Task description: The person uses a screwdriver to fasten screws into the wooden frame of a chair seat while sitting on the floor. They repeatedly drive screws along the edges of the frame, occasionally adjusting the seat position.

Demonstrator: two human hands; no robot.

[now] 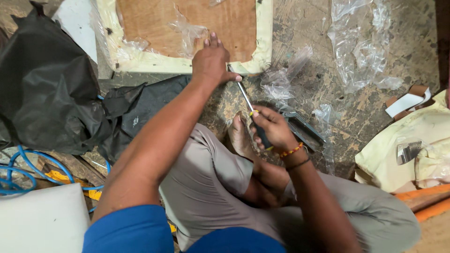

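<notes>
My left hand [212, 61] presses flat on the near edge of a padded seat board [187, 63], a brown plywood panel with cream covering folded over its rim. A screwdriver [247, 99] with a dark handle is gripped in my right hand [272, 129], and its metal tip reaches the board's edge right beside my left thumb. I sit cross-legged on the floor, and my bare foot [240, 136] lies just under the right hand.
Black sheeting [51, 93] is heaped at the left, with a blue hose [28, 164] and white foam block [42, 222] below it. Crumpled clear plastic [361, 42] lies at upper right. A staple gun [302, 129] lies behind my right hand. Cream cushion pieces [403, 145] sit at right.
</notes>
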